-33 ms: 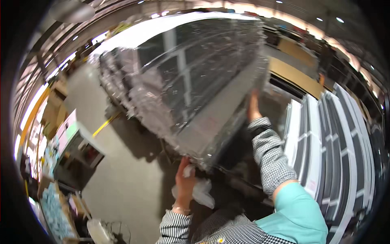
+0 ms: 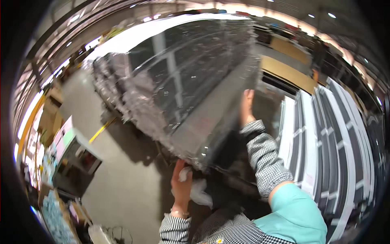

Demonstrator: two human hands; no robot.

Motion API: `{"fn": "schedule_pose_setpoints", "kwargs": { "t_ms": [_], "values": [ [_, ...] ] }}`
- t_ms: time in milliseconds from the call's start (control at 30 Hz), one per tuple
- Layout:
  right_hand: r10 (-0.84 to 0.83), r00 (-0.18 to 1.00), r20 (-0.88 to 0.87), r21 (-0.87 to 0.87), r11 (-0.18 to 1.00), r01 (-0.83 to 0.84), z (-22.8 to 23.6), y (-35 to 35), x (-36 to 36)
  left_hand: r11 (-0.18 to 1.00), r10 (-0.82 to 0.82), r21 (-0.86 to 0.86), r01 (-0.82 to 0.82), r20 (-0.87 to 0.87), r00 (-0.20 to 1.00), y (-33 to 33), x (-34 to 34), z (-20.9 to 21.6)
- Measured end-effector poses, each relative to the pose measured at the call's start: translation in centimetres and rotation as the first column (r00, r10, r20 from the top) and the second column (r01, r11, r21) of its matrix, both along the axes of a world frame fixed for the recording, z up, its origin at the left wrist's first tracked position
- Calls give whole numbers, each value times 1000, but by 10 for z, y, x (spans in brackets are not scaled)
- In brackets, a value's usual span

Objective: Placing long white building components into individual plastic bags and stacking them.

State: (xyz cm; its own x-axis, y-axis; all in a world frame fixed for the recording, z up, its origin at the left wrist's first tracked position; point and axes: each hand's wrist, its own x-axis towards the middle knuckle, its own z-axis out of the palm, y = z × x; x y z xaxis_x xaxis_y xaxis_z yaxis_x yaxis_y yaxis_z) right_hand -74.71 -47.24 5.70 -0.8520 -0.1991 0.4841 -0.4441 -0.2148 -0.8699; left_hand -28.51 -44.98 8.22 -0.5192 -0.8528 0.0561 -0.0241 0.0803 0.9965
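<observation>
Closest in, the person's left forearm comes up from the bottom edge in a striped cuff with a thin bracelet at the wrist. The left hand (image 2: 181, 185) is raised, fingers curled around a crumpled white cloth (image 2: 198, 190), part of it bunched in the grip and the rest hanging loose to the right of the palm. The fingertips reach up to the lower corner of a big stack of dark panels wrapped in clear plastic film (image 2: 183, 89); whether they press on it or only sit just under it is hard to tell.

The right arm, in a checked sleeve under a teal vest, stretches further up and away. The right hand (image 2: 245, 106) lies flat and open against the right-hand edge of the wrapped stack, fingers straight and pointing upward, holding nothing.

The stack itself tilts across the middle of the view, its near corner low by the left hand and its far end rising toward the bright top. To the right, beside the arm, lie rows of white and grey framed panels (image 2: 325, 134). On the left, over the grey concrete floor (image 2: 122, 179), stand a small cart (image 2: 75, 156) and cardboard boxes (image 2: 50, 118), with a yellow line (image 2: 101, 129) painted on the floor.
</observation>
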Motion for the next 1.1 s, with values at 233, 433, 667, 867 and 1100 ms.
{"fn": "schedule_pose_setpoints", "kwargs": {
  "t_ms": [233, 433, 667, 867, 1100],
  "values": [
    [-230, 759, -609, 152, 906, 396, 132, 281, 299, 873, -320, -453, 181, -250, 914, 126, 61, 49],
    [-578, 358, -734, 7, 520, 854, 200, 542, 444, 924, -379, -165, 344, -505, 776, 228, 127, 86],
    [-675, 563, -477, 772, -16, 635, 141, 714, 459, 725, -449, 35, 688, -733, 510, 336, 137, 120],
    [-568, 642, -516, 740, 81, 667, 154, 718, 542, 619, -418, 170, 767, -755, 505, 402, 138, 132],
    [-747, 516, -419, 231, 462, 856, 158, 750, 619, 558, -442, 197, 806, -752, 489, 450, 123, 119]
  ]
}}
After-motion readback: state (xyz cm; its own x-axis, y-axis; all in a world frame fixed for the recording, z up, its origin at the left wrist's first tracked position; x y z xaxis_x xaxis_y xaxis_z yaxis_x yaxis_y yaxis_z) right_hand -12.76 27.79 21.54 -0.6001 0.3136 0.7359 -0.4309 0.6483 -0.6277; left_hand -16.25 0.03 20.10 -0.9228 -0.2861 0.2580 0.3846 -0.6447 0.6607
